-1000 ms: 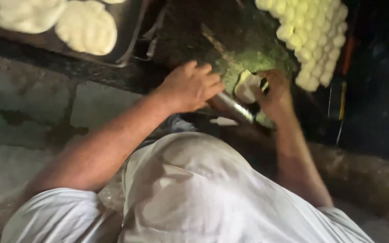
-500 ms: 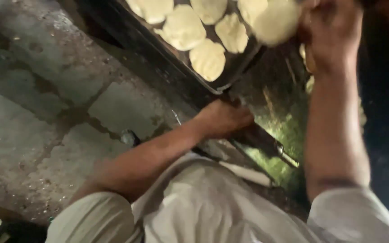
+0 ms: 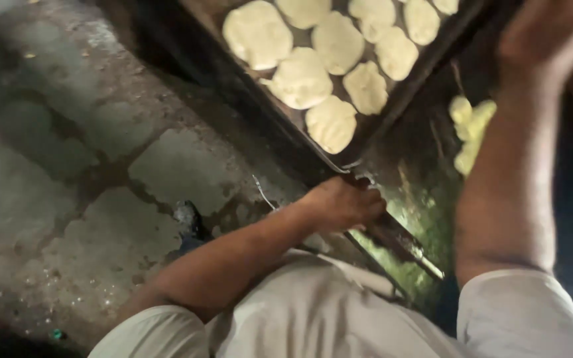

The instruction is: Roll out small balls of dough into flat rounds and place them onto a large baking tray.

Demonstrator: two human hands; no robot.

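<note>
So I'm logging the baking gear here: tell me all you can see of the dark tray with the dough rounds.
The tray is a dark, shallow, rectangular metal pan with a low raised rim, worn and blackened. It lies at a slant across the top of the picture, its far end cut off by the frame. About nine pale, flattened dough rounds lie on it in loose rows, some touching. The left hand sits just below its near corner; whether they touch is unclear.

A dark metal tray (image 3: 379, 129) carries flat pale dough rounds (image 3: 301, 78), above the left hand (image 3: 339, 202) and left of the raised right hand (image 3: 545, 40). Right of the left hand, a greenish, stained desk (image 3: 426, 219) bears small dough balls (image 3: 469, 129). Cracked stone floor (image 3: 101, 166) lies to the left.
</note>
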